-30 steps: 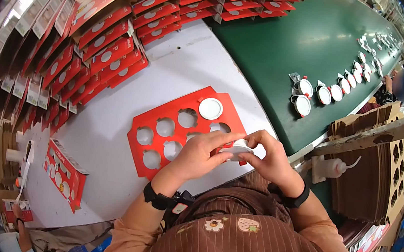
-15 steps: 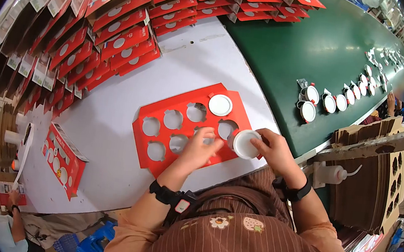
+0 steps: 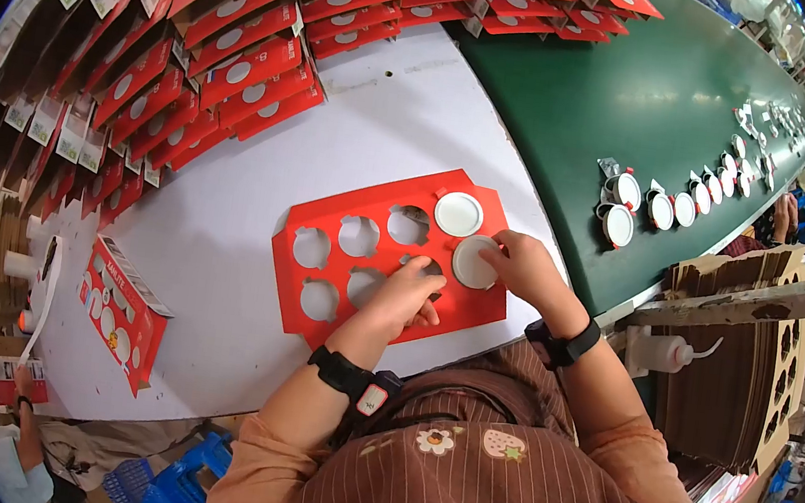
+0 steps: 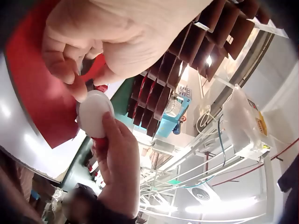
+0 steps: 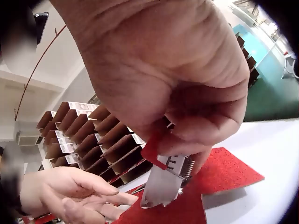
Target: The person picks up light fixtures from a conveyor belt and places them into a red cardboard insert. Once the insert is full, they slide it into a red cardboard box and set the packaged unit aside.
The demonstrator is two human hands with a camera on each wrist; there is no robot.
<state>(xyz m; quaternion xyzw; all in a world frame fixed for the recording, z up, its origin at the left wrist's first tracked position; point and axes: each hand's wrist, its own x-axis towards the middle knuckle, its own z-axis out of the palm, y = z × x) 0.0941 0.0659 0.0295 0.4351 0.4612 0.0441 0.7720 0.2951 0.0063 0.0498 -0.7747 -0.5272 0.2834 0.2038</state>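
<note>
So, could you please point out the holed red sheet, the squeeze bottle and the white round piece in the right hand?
Holed red sheet [image 3: 463, 312], head view: bare area near lower edge.
Squeeze bottle [image 3: 657, 352], head view: its body.
White round piece [image 3: 470, 263], head view: its flat face.

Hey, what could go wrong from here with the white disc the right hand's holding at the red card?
The white disc might sit crooked, since the right hand pinches just one side.
It could knock its neighbour, the other white disc, which is very close.
The left hand, over the red card, might press and bend it.
</note>
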